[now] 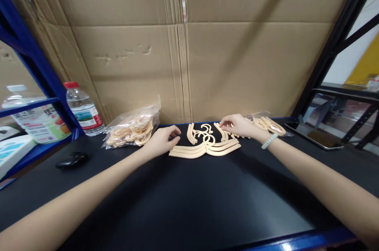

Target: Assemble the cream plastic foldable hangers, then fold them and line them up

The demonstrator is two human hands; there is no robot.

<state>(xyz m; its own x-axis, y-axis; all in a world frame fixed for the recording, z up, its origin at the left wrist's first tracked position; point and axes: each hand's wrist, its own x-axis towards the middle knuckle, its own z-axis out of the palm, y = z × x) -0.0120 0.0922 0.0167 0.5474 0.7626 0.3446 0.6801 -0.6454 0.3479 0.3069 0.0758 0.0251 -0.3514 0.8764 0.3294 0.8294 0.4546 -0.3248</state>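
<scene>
My left hand [162,139] hovers by the left end of several stacked cream plastic hanger arms [186,151], its thumb and fingers apart with nothing between them. At the back right, my right hand [236,124] has its fingers bent down at a smaller group of curved hanger arms [220,132]; its fingertips are partly hidden, and what they pinch is too small to make out. Cream hooks [206,128] lie between the two hands. More hanger arms [223,147] form a stack at the front right, meeting the left stack at the middle. Another short group of arms [191,133] lies at the back left.
A clear bag of cream parts [130,128] lies left of my left hand, a second bag [268,122] behind my right wrist. A black mouse [72,160], a water bottle [84,111] and a tablet [314,135] sit farther out. Cardboard [133,57] walls the back.
</scene>
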